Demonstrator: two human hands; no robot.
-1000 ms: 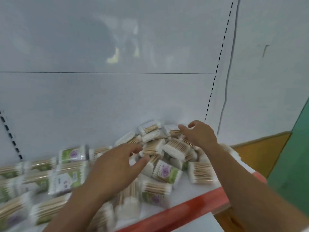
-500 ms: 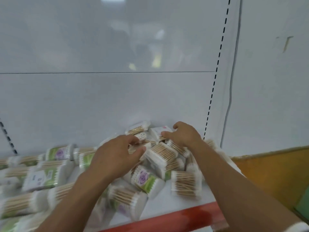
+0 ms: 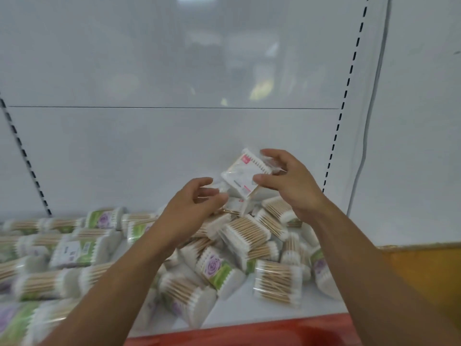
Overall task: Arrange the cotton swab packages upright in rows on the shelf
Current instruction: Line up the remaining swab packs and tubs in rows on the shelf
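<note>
**A:** so where's your right hand (image 3: 289, 186) at?

**B:** You've got it pinching one cotton swab package (image 3: 243, 174), thumb on the front face and fingers curled over the top edge. The pack is tilted and held up off the heap, in front of the white back panel (image 3: 174, 151).

**A:** and the left?

**B:** Your left hand (image 3: 192, 208) sits just beside and below it with the fingers curled. The thumb tip is right up against a second package (image 3: 235, 206) under the first. Can't tell if you're really gripping that one tbh, it's blurry there.

**A:** rest of the stock?

**B:** There's a loose pile of packages (image 3: 244, 236) lying flat or crooked on the white shelf (image 3: 249, 310). It's thickest under your hands and spreads out to your left. A red front lip (image 3: 262, 332) runs along the shelf's near edge.
</note>
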